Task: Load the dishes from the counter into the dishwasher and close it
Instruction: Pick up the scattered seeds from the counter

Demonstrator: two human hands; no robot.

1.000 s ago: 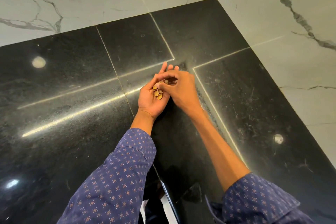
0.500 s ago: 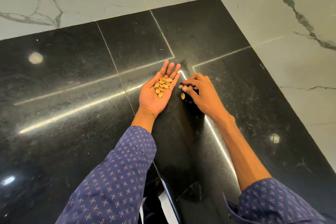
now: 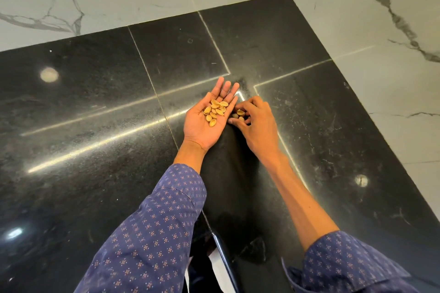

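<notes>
About ten nutshells (image 3: pixel 215 110), two hands (image 3: pixel 204 123)

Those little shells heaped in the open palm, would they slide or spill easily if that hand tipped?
Probably yes. The shells lie loose on the flat, open left hand, with nothing curled round them. They look thin, hollow and light, so a tilt would likely scatter them. The right hand gathers a few more from the smooth black counter, where they may skid.

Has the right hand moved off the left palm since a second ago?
Yes. The right hand has moved right, off the left hand, down to the black counter beside the pale seam, where it gathers loose shells.
</notes>
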